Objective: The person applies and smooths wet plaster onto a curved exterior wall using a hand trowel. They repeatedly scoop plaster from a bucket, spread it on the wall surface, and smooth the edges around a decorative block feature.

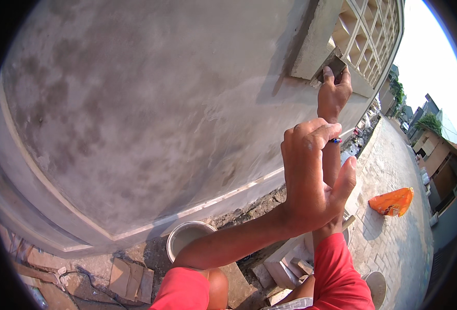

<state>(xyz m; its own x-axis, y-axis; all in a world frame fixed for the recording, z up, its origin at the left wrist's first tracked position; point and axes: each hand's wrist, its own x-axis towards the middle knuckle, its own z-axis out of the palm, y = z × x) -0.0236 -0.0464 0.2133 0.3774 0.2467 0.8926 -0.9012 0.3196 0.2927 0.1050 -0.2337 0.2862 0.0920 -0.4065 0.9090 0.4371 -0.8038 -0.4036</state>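
My right hand point(335, 97) is stretched up to the lower corner of a raised window surround point(311, 44). Its thumb and fingers grip a small dark flat block point(337, 66), pressed against the ledge there; I cannot make out what kind of block it is. My left hand point(311, 173) hangs in the air nearer to me, in front of my right forearm and partly covering it. Its fingers are loosely curled, the thumb stands apart, and nothing shows in it. To the left spreads the grey plastered wall point(135, 103), with darker damp-looking patches.
A pale bucket point(187, 235) stands at the wall's foot below my left forearm. Another bucket point(375, 287) is at lower right. An orange bag point(392, 201) rests on the paved lane point(394, 243). Broken slabs point(130, 279) and rubble lie along the ground. Patterned openwork blocks point(365, 31) fill the window.
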